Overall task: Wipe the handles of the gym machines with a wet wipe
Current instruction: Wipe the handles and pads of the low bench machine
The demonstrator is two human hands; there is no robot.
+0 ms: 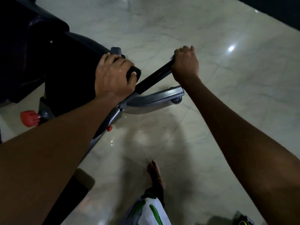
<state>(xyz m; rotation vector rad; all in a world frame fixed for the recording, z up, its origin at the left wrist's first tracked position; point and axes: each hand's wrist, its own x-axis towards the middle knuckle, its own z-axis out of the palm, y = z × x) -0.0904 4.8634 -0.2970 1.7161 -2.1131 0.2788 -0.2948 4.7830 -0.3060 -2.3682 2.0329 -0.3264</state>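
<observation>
A black foam handle (155,76) of an exercise machine runs diagonally from lower left to upper right. My right hand (185,64) is closed around its upper end. The wet wipe is hidden; I cannot tell whether it is inside that fist. My left hand (113,77) grips the other black handle end (135,72), next to the machine's dark console (48,62).
The machine's grey frame (113,116) and curved base foot (162,95) with a small wheel stand on pale marble floor tiles (227,78). Red knobs (29,118) stick out at the left. My bare foot (155,169) is below. A small object (243,219) lies bottom right.
</observation>
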